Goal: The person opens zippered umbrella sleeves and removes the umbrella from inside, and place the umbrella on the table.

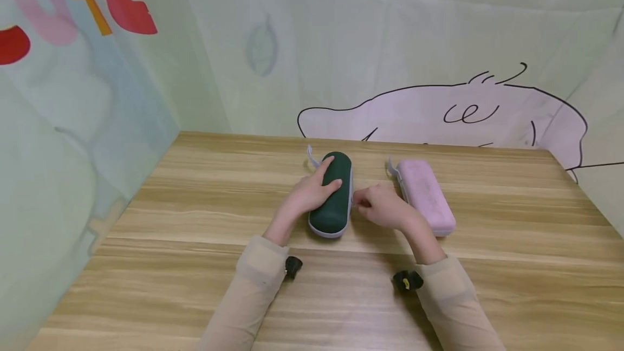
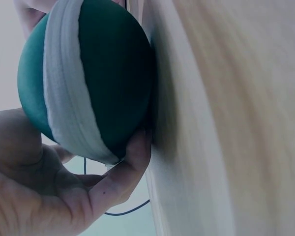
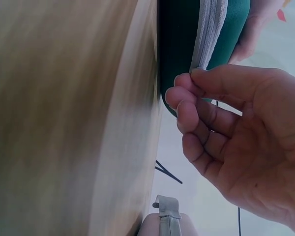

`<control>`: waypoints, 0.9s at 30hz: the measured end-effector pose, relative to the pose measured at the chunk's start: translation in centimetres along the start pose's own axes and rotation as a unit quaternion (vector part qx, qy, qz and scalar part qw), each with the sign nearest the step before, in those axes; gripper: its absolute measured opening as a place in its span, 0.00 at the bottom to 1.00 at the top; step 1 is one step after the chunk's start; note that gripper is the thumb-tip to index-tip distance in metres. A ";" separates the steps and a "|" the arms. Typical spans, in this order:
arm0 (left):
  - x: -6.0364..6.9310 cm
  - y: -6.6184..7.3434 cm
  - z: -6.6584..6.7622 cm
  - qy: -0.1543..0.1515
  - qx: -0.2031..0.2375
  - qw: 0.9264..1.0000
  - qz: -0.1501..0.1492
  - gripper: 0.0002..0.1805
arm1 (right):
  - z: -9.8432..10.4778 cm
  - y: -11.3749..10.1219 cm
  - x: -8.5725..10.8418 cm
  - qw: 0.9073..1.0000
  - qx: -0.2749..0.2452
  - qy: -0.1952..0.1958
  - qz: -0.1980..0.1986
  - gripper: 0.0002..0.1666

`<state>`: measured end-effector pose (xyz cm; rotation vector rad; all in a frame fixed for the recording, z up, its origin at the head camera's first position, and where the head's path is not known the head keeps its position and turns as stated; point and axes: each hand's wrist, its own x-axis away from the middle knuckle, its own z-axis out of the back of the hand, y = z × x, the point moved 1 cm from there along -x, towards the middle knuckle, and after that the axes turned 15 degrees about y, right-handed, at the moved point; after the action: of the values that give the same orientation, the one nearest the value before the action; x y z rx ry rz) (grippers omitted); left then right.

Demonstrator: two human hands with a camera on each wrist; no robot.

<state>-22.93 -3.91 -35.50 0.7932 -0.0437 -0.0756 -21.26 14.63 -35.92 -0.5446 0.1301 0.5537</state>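
Left hand has a proper grip on the dark green case, thumb laid over the top and fingers wrapped round its left side. Right hand is up against the opposite side, thumb and fingertips pinched together at the pale zip band. Can't tell exactly what's between those fingertips, since they cover it. So the green case sits right between the two hands, lying flat on the wood-grain bench, with its little grey strap poking out just beyond the left hand.

Just to the right of the right hand there's a pink case, also lying down, and the right wrist crosses in front of its near left side. Its own grey loop sticks up past the right hand. Beige sleeves on both arms, and beyond the hands hangs a pale printed backdrop.
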 end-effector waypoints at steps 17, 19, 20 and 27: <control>0.2 0.3 0.1 0.004 -0.005 1.000 0.001 0.36 | 0.0 -0.5 0.4 1.000 -0.002 -0.008 -0.001 0.07; 0.2 0.3 0.1 0.005 -0.007 1.000 0.001 0.36 | 0.0 -0.5 0.4 1.000 -0.002 -0.009 -0.002 0.06; 0.2 0.3 0.1 0.006 -0.007 1.000 0.001 0.36 | 0.0 -0.5 0.4 1.000 -0.002 -0.009 -0.002 0.06; 0.2 0.2 0.0 0.010 -0.001 1.000 0.005 0.37 | 0.1 -0.6 0.5 1.000 -0.001 -0.010 0.010 0.07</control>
<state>-22.77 -3.81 -35.39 0.7913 -0.0290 -0.0578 -20.51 14.51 -35.75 -0.5400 0.1167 0.5780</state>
